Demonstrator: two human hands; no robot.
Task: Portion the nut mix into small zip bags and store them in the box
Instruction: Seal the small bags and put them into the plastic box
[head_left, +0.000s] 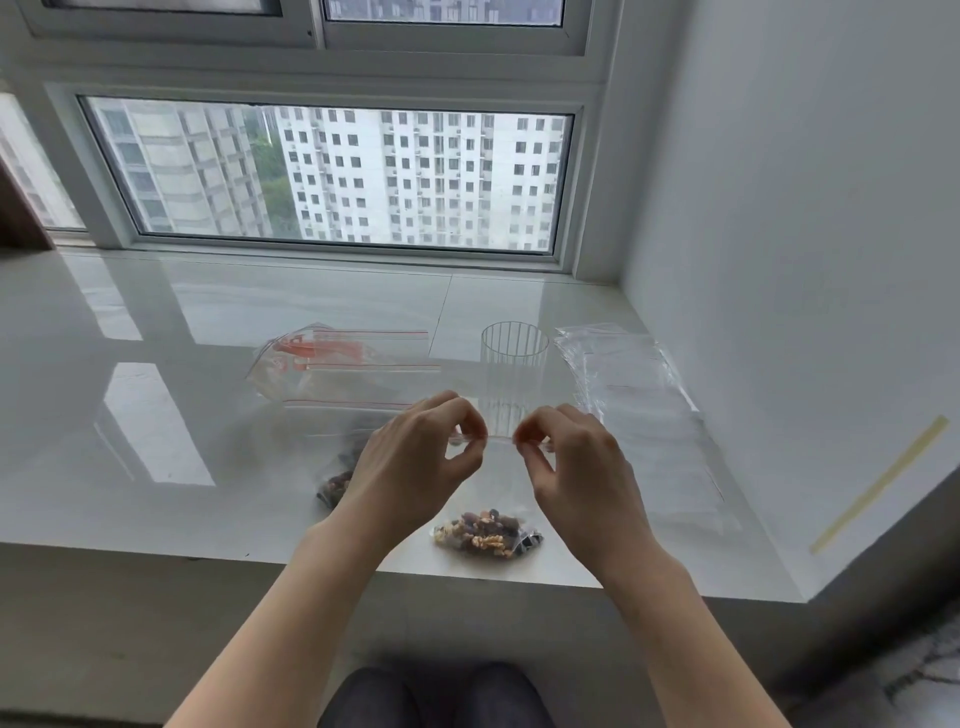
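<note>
1. Your left hand and right hand each pinch the bag top; it hangs over the desk edge.
2. An unsealed gap could spill nuts.
3. No box is in view.

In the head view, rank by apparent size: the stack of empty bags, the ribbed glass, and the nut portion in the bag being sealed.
1. Stack of empty bags, clearly largest.
2. Ribbed glass.
3. Nut portion.
The last two look close, and the nuts lie nearer the camera, so their order is unsure.
</note>
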